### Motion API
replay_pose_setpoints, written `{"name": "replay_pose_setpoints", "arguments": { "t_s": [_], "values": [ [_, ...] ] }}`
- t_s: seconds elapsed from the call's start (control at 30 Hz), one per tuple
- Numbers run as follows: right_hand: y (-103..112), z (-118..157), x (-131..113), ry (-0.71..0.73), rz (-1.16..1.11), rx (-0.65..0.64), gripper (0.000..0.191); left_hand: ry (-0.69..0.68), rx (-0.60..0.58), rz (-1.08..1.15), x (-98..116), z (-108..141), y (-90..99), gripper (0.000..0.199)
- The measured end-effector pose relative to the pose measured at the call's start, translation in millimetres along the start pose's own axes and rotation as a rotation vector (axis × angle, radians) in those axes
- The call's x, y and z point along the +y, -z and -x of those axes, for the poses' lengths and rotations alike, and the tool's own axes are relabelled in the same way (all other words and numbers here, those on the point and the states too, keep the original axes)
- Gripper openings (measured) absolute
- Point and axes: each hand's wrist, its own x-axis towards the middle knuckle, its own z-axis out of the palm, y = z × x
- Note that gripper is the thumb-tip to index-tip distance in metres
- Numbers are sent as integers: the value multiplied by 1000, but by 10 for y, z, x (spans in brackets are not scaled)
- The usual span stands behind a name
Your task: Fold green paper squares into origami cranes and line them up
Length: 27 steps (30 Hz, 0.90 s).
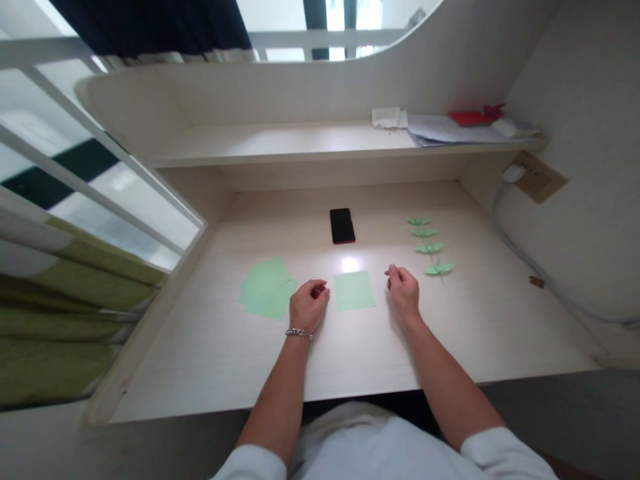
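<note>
A single light green square sheet of paper point(355, 291) lies flat on the desk between my hands. My left hand point(308, 307), with a chain bracelet at the wrist, rests just left of the sheet; its fingers are curved, with a small gap at the thumb, and hold nothing. To the left of that hand is a fanned stack of green paper squares point(267, 288). My right hand point(404, 291) sits right of the sheet, fingers curled in and empty. Beyond it stands a column of several folded green paper cranes, the nearest crane point(439, 269) close to the hand.
A black phone point(343, 226) lies behind the sheet on the white desk point(350, 360). Papers point(450, 130) and a red folded item point(470, 119) rest on the shelf above. At the right wall a cable point(520, 250) runs from a socket point(540, 176).
</note>
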Motion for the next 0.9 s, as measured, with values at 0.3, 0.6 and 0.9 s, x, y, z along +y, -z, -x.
{"name": "replay_pose_setpoints", "arguments": {
  "t_s": [0.3, 0.6, 0.9],
  "values": [
    [8, 22, -23, 40, 62, -19, 52, -122, -210, -378, 168, -130, -57, 57],
    [29, -11, 6, 101, 181, -142, 45, -119, -314, -476, 291, -276, -134, 46],
    [-27, -148, -34, 224, 585, -419, 32, -171, -354, -450, 277, -376, -214, 58]
  ]
}}
